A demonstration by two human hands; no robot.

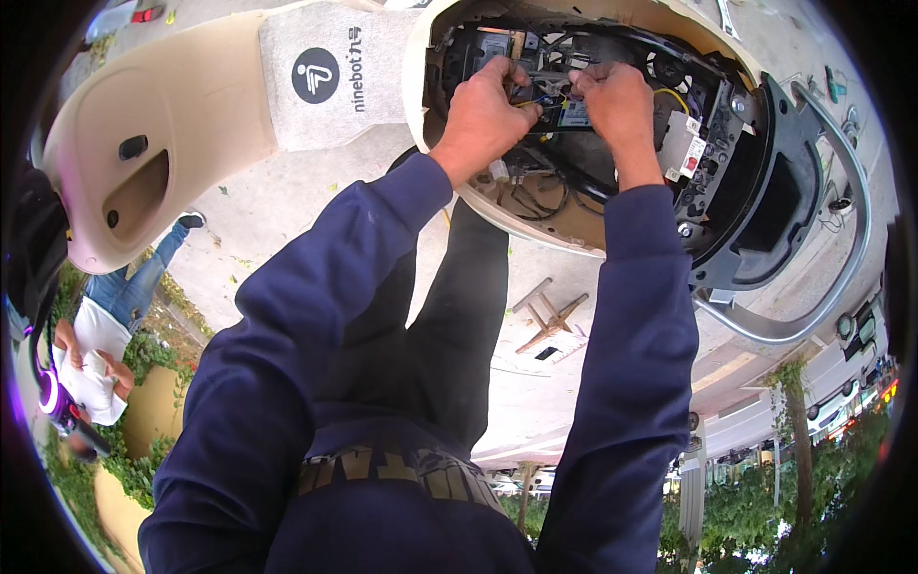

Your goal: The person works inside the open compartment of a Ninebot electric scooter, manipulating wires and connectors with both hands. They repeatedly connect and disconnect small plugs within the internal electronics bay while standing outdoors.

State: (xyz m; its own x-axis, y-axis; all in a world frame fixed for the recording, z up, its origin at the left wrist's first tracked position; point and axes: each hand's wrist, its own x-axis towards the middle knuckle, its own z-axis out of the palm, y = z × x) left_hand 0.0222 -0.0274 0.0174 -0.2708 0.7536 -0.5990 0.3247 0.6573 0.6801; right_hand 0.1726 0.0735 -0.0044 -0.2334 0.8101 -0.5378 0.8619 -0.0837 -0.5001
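Note:
Both my hands work inside the open body of a cream electric scooter (564,225), whose seat is off or raised. My left hand (486,117) has its fingers curled and pinched on thin wires (543,99) in the middle of the bay. Close by on the right, my right hand (617,107) pinches the other end of the thin wires between thumb and fingers. Its fingertips partly hide what they grip. Around the hands lie black cables, metal brackets and dark modules. A yellow wire (675,96) loops right of my right hand, above a white labelled box (681,145).
The scooter's cream front panel (182,105) and grey footboard mat (330,72) extend left. A metal grab rail (851,191) curves around the rear at right. A small wooden stool (550,316) stands on the pavement. At far left is a person in a white shirt (100,344).

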